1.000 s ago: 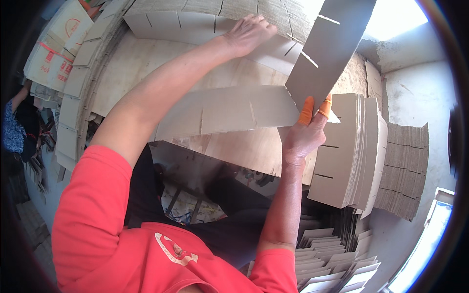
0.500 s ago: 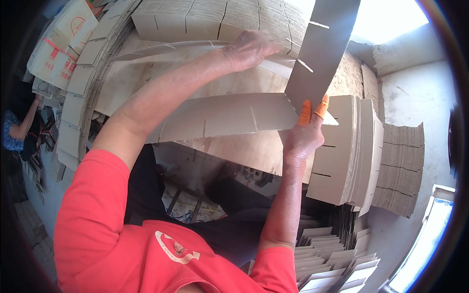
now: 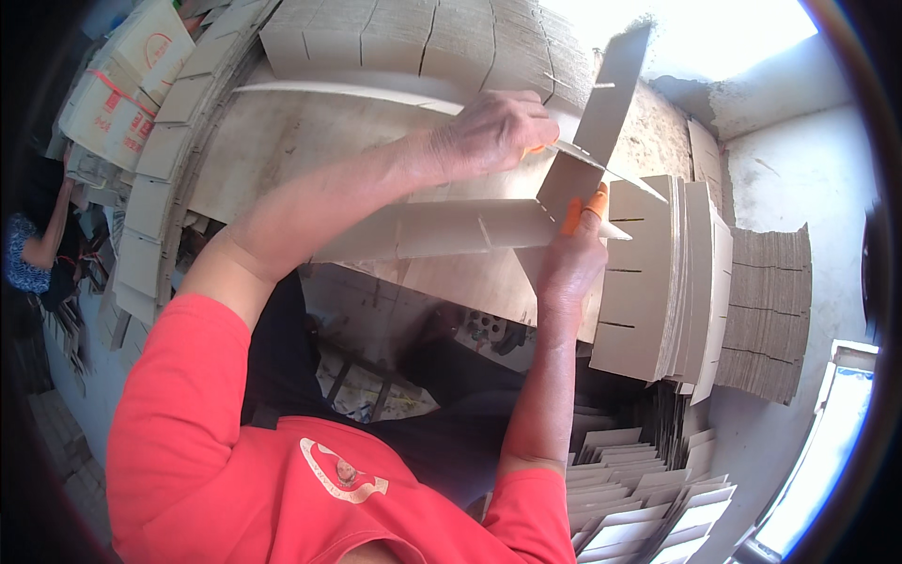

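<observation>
Left hand (image 3: 507,132) pinches the rear card strip (image 3: 376,95) against the long slotted strip (image 3: 609,115), which the right hand (image 3: 573,258) pinches over the wooden table (image 3: 268,155). Front strip (image 3: 442,228) already crosses it; far slot unfilled, rear seating unclear.

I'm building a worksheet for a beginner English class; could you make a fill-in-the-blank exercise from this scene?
1. The right hand, gripping slotted cardboard, wears ____ finger covers.
2. The person's short-sleeved shirt is ____.
3. The left hand appears ____ (higher or lower) in the picture than the right hand.

Missing words: orange; red; higher.
</observation>
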Available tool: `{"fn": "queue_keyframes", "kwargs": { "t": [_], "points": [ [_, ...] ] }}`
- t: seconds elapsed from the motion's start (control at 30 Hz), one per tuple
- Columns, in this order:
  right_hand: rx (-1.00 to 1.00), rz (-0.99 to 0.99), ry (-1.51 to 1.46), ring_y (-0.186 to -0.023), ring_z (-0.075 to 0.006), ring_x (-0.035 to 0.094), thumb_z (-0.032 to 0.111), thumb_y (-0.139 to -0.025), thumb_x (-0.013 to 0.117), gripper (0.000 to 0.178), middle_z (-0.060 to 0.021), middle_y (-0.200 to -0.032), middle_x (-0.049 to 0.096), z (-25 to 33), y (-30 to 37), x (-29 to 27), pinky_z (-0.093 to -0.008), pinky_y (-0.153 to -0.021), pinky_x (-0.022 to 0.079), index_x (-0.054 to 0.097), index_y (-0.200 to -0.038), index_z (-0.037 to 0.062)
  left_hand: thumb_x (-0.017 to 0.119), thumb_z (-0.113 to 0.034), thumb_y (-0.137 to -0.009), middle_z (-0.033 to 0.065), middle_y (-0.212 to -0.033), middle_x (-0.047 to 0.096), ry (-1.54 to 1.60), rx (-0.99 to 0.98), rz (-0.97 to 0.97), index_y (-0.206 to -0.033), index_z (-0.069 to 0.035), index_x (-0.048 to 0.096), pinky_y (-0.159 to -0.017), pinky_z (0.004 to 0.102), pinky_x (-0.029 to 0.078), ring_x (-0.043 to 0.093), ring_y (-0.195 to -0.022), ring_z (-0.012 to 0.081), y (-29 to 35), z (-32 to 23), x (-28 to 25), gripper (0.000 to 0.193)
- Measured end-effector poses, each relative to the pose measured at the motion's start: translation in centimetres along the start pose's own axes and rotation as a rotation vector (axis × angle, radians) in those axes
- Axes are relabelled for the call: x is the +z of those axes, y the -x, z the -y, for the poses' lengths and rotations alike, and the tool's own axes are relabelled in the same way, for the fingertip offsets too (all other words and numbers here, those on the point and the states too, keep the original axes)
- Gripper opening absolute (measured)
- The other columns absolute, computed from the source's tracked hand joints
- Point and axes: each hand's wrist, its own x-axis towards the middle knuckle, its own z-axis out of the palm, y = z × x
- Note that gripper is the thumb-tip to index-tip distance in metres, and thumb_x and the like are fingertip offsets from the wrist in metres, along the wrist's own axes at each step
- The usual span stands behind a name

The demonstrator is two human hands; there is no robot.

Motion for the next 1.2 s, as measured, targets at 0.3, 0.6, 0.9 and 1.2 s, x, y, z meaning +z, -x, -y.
{"fn": "queue_keyframes", "kwargs": {
  "t": [0.3,0.6,0.9,1.2],
  "points": [
    [0.064,0.009,0.017,-0.074,-0.033,0.068,0.007,-0.094,0.054,0.05,-0.018,-0.107,0.066,0.6,0.6,-0.9,-0.0375,-0.06,0.055,0.037,-0.14,0.0049,0.084,-0.035,-0.064,0.0124,-0.085,0.061,0.099,-0.503,0.364,-0.086,-0.001,0.059,-0.074,0.037,0.051,0.059,-0.085,0.0253,-3.5,1.6,-4.0,0.048],
    [-0.014,0.021,-0.052,-0.1,-0.0271,0.064,0.013,-0.096,0.054,0.045,-0.0155,-0.13,0.055,0.3,0.7,-0.6,-0.0321,-0.082,0.054,0.04,-0.137,0.0026,0.076,-0.02,-0.071,0.0136,-0.089,0.058,-0.633,-0.179,0.362,-0.089,-0.002,0.05,-0.077,0.0408,0.05,0.055,-0.101,0.0254,-1.2,12.2,3.4,0.036],
    [0.189,0.104,-0.643,-0.125,-0.011,0.039,0.032,-0.099,0.051,0.052,-0.0055,-0.143,0.038,-0.5,1.1,-0.5,-0.0237,-0.106,0.033,0.04,-0.141,0.0028,0.065,-0.011,-0.076,0.0119,-0.079,0.059,-0.442,-0.213,0.263,-0.077,-0.004,0.053,-0.075,0.041,0.051,0.059,-0.086,0.0289,-1.6,11.1,2.3,0.013],
    [-0.128,0.015,-0.422,-0.087,-0.0154,0.059,0.009,-0.095,0.056,0.054,-0.0164,-0.112,0.061,0.7,2.8,-2.5,-0.0242,-0.081,0.047,0.034,-0.144,0.0024,0.067,-0.007,-0.075,0.0114,-0.078,0.061,-0.327,-0.32,0.278,-0.076,-0.004,0.054,-0.072,0.0419,0.051,0.062,-0.085,0.0295,-1.3,9.6,0.8,0.013]
  ]
}}
